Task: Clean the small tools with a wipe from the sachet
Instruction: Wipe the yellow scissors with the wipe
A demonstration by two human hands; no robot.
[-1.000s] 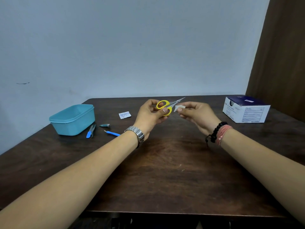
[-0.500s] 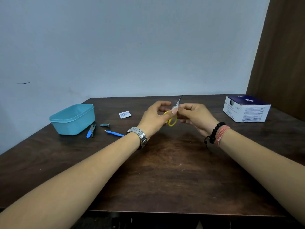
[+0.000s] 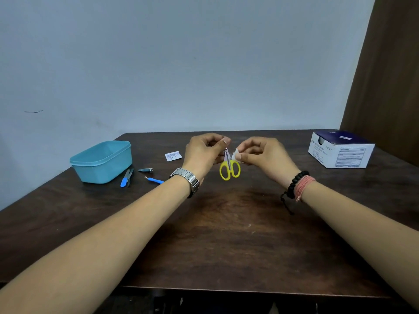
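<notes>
Small scissors [image 3: 229,169] with yellow handles hang above the middle of the dark wooden table, handles down. My left hand [image 3: 204,155] pinches their blade tips from above. My right hand [image 3: 260,156] pinches a small white wipe [image 3: 235,154] right beside the blades, touching them. An opened white sachet [image 3: 173,155] lies flat on the table, left of my left hand. Other small tools lie at the left: a nail clipper [image 3: 145,170], a blue-handled pusher [image 3: 155,179] and a blue tool pair [image 3: 127,177].
A light blue plastic tub [image 3: 102,163] stands at the left of the table [image 3: 226,234]. A white and navy cardboard box [image 3: 340,151] sits at the far right. A brown curtain hangs at the right, behind the table.
The scissors have been turned over: a second ago my left hand held the handles with blades pointing up-right; now it pinches the blade tips and the handles hang down. The wipe stays beside the blades.
</notes>
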